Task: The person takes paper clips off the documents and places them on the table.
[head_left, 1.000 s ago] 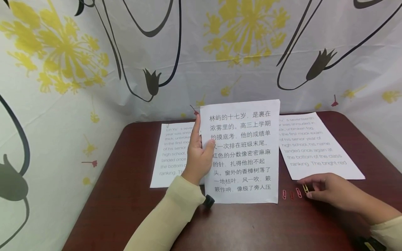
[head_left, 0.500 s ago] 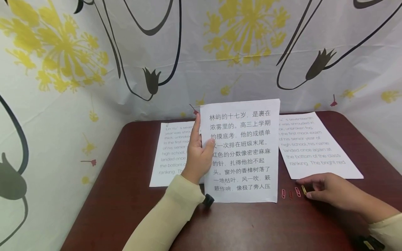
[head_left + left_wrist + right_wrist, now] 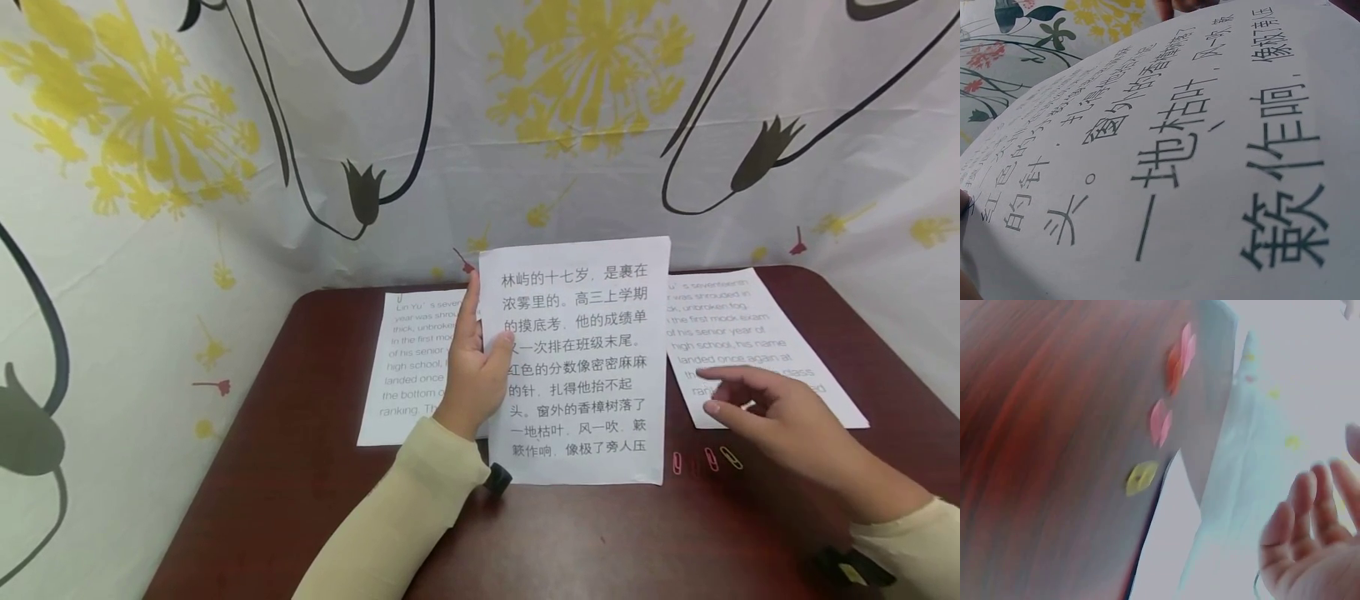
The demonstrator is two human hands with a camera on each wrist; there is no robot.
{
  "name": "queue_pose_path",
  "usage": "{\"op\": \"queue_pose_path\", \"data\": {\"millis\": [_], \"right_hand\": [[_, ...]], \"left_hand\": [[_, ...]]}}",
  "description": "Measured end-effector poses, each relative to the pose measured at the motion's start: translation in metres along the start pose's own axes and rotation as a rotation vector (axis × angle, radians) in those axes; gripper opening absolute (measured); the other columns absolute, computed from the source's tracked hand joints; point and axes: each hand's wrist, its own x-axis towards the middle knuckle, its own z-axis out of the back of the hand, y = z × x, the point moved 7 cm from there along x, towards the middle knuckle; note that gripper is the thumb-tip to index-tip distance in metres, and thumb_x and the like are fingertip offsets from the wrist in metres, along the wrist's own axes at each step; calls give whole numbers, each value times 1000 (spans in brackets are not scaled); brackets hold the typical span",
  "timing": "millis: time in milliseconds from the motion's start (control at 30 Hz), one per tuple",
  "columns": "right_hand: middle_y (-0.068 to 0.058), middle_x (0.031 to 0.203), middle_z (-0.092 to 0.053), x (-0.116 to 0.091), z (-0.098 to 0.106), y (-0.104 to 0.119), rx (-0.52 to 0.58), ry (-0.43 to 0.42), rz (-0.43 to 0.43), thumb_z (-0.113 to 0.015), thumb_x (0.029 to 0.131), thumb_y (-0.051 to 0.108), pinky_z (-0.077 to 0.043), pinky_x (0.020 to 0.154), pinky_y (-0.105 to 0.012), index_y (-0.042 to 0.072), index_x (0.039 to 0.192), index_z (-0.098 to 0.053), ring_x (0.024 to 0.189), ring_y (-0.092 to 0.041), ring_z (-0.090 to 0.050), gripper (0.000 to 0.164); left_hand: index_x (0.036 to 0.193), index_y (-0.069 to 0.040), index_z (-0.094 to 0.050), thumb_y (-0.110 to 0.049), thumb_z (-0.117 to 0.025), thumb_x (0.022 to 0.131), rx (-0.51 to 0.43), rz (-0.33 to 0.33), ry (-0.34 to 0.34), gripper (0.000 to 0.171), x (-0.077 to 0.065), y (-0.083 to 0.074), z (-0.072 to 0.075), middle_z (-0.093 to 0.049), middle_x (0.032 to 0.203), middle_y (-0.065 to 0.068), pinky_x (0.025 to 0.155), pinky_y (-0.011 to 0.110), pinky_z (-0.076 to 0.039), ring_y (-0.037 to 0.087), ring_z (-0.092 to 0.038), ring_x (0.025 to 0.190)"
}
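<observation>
My left hand (image 3: 472,375) grips the left edge of a white sheet of paper (image 3: 581,392) printed in Chinese, thumb on the front and the other fingers partly behind it. The sheet stands raised toward the head camera and fills most of the left wrist view. My right hand (image 3: 795,421) hovers over the lower part of the right English sheet (image 3: 720,317), thumb and index finger apart, nothing between them. Just below lie a yellow paper clip (image 3: 731,458), slanted, a pink paper clip (image 3: 712,459), a dark red paper clip (image 3: 694,467) and another pink paper clip (image 3: 677,463).
Behind the raised sheet, a second English sheet (image 3: 408,375) lies partly hidden on the dark red table (image 3: 322,500). A small clip (image 3: 400,297) shows at its top edge. A patterned curtain (image 3: 442,108) hangs along the back and sides.
My right hand has come off the yellow paper clip and lifted up over the right sheet. The clip now lies turned at a slant. My left hand and its sheet keep their place.
</observation>
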Motion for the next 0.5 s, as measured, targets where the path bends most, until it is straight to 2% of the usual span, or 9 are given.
{"op": "queue_pose_path", "data": {"millis": [33, 100, 167, 267, 400, 433, 500], "right_hand": [[13, 96, -69, 2, -2, 4, 27, -17, 0, -80, 90, 1, -48, 67, -8, 5, 134, -68, 82, 6, -62, 46], [0, 120, -71, 5, -7, 9, 105, -14, -2, -76, 94, 0, -51, 79, -5, 6, 151, -55, 99, 12, -62, 61], [-17, 140, -63, 6, -15, 14, 182, 12, -2, -71, 97, -1, -51, 86, -4, 10, 164, -37, 113, 15, -58, 76], [-38, 152, -45, 6, -30, 19, 301, 71, 5, -65, 100, -4, -52, 91, -7, 18, 171, -14, 122, 14, -54, 90], [-43, 151, -42, 4, -48, 25, 422, 112, 16, -61, 102, -7, -58, 89, -14, 22, 172, -3, 119, 6, -62, 95], [-42, 150, -43, 3, -52, 26, 454, 120, 16, -60, 102, -8, -59, 88, -17, 21, 172, -2, 116, 2, -66, 95], [-31, 149, -52, 2, -58, 28, 486, 131, 21, -58, 103, -8, -61, 87, -19, 20, 172, -1, 111, -4, -71, 94]], "left_hand": [[164, -57, -13, 4, -47, 106, -5, -7, 2, 91, 0, 0, 0, -59, 150, -6, 83, 39, -66, 26, -76, 108], [165, -54, -12, 5, -46, 106, -16, -17, 8, 91, 0, 0, -1, -58, 151, -6, 85, 39, -66, 26, -76, 109], [165, -54, -12, 5, -46, 106, -22, -21, 11, 91, 0, 0, -2, -57, 152, -7, 85, 39, -65, 26, -76, 110], [166, -53, -11, 5, -47, 106, -18, -24, 9, 91, -1, 1, -2, -56, 153, -8, 85, 39, -65, 26, -76, 110], [167, -50, -10, 6, -47, 105, -9, -39, 2, 91, -2, 0, -1, -54, 155, -9, 86, 38, -65, 25, -75, 111], [167, -51, -11, 6, -47, 105, -10, -42, 0, 92, -2, 0, -1, -55, 154, -9, 86, 39, -65, 26, -75, 110], [166, -53, -11, 6, -47, 105, -7, -46, -8, 92, -2, -1, 0, -58, 151, -8, 84, 39, -66, 26, -76, 108]]}}
